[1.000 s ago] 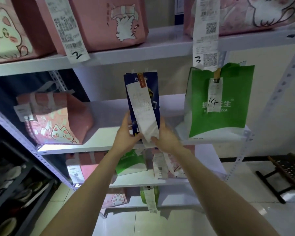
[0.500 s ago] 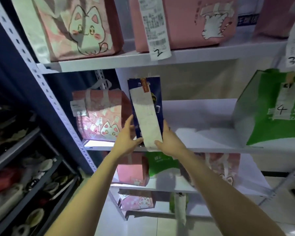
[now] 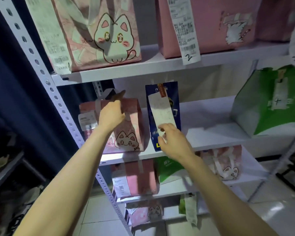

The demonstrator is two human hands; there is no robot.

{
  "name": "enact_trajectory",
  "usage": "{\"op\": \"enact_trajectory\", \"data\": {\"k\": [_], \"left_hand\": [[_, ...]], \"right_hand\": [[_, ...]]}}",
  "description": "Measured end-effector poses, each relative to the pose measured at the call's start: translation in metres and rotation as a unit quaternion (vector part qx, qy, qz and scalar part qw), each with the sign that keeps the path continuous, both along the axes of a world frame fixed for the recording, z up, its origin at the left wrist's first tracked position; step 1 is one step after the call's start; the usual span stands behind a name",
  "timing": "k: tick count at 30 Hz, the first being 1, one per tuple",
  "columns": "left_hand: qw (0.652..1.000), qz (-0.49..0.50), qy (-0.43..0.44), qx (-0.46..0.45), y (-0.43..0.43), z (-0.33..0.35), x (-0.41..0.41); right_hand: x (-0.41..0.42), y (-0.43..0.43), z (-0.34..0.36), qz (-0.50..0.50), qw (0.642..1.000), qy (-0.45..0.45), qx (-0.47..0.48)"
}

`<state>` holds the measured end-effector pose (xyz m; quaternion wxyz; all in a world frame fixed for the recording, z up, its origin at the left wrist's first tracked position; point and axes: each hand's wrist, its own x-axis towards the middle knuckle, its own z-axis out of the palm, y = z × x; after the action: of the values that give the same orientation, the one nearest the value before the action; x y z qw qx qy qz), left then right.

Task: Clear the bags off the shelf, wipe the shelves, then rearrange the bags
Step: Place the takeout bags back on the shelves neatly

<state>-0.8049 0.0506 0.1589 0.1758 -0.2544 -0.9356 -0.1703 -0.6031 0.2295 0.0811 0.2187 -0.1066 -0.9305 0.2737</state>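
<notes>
The white metal shelf [image 3: 160, 68] carries bags on several levels. Above both hands stand two pink cat bags, the right one [image 3: 211, 24] with a receipt marked "2" [image 3: 188, 56]. Right of the right hand sits a green bag [image 3: 269, 106] whose tag seems to read "4". The left hand [image 3: 111, 114] curls around the top of a pink cat bag [image 3: 126, 126] on the middle shelf; whether it grips firmly cannot be told. Just right of it stands one navy bag [image 3: 163, 114], where the right hand [image 3: 173, 142], fingers loosely open, touches the hanging receipt [image 3: 162, 114], its print unreadable.
</notes>
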Motion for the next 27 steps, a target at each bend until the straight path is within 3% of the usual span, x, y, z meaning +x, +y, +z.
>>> {"op": "enact_trajectory", "data": {"k": [4, 9, 19, 27], "left_hand": [[1.000, -0.012, -0.015, -0.007, 0.001, 0.000, -0.003], [0.999, -0.046, 0.011, 0.023, -0.019, 0.003, 0.025], [0.994, -0.060, 0.007, 0.086, -0.071, 0.025, 0.119], [0.984, -0.067, 0.041, 0.160, -0.067, 0.029, 0.233]], "right_hand": [[0.011, -0.007, -0.017, 0.049, 0.992, -0.114, 0.025], [0.022, -0.018, -0.021, 0.045, 0.989, -0.140, 0.021], [0.061, -0.038, -0.008, 0.108, 0.991, -0.069, 0.027], [0.154, -0.042, -0.019, 0.108, 0.992, 0.013, -0.059]]}}
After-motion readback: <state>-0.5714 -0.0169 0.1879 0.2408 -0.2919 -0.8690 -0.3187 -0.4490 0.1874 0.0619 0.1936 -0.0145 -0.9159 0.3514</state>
